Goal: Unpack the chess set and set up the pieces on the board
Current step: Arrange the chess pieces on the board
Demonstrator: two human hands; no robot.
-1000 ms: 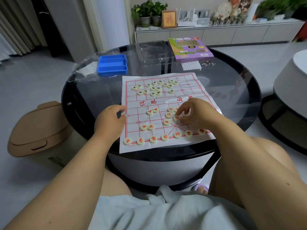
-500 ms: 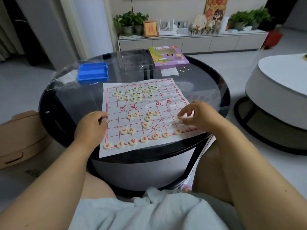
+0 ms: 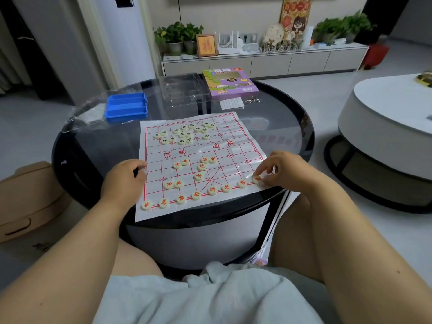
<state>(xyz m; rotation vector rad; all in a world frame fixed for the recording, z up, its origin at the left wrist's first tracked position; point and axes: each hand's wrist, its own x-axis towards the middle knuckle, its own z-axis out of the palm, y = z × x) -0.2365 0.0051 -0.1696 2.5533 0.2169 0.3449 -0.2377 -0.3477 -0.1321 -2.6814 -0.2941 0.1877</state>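
A white paper chess board (image 3: pixel 233 148) with red lines lies on the round dark glass table (image 3: pixel 280 127). Several red-lettered round pieces (image 3: pixel 212 190) stand in a row along its near edge, with others loose just behind. A cluster of dark-lettered pieces (image 3: pixel 184 134) lies at the far side. My right hand (image 3: pixel 278 169) pinches a red piece (image 3: pixel 257 179) at the board's near right corner. My left hand (image 3: pixel 127 176) rests with curled fingers on the board's left edge and holds nothing that I can see.
A blue plastic tray (image 3: pixel 126 108), clear plastic packaging (image 3: pixel 182 90), a purple game box (image 3: pixel 230 83), a small paper slip (image 3: pixel 231 103) and metal rings (image 3: pixel 252 99) lie at the table's far side. A tan box (image 3: pixel 28 199) sits on the floor left, a white round table (image 3: pixel 385 118) right.
My right hand has carried a red piece from the board's near middle out to the near right corner. The camera view has shifted. My left hand stayed at the left edge.
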